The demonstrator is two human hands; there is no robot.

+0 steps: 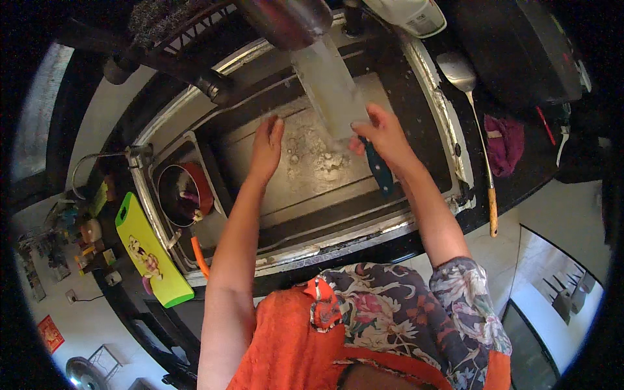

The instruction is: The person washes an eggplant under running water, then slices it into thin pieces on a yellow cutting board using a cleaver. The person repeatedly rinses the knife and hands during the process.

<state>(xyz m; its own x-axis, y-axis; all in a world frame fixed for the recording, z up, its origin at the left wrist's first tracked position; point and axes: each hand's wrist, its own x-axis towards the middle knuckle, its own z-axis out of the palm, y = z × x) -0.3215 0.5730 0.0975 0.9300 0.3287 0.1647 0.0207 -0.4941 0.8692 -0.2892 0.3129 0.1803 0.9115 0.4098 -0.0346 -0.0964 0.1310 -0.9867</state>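
The right hand (pixel 383 133) has its fingers closed on a cleaver (pixel 335 91) with a dark handle, its broad blade reaching toward 12 o'clock, where its tip is hidden under a blurred dark shape. The left hand (pixel 268 144), fingers held together and flat, holds nothing over the wet sink (pixel 312 188). At 9 o'clock a red pot (pixel 185 194) fills a side basin; a spatula (pixel 478 130) lies on the bench at 3 o'clock.
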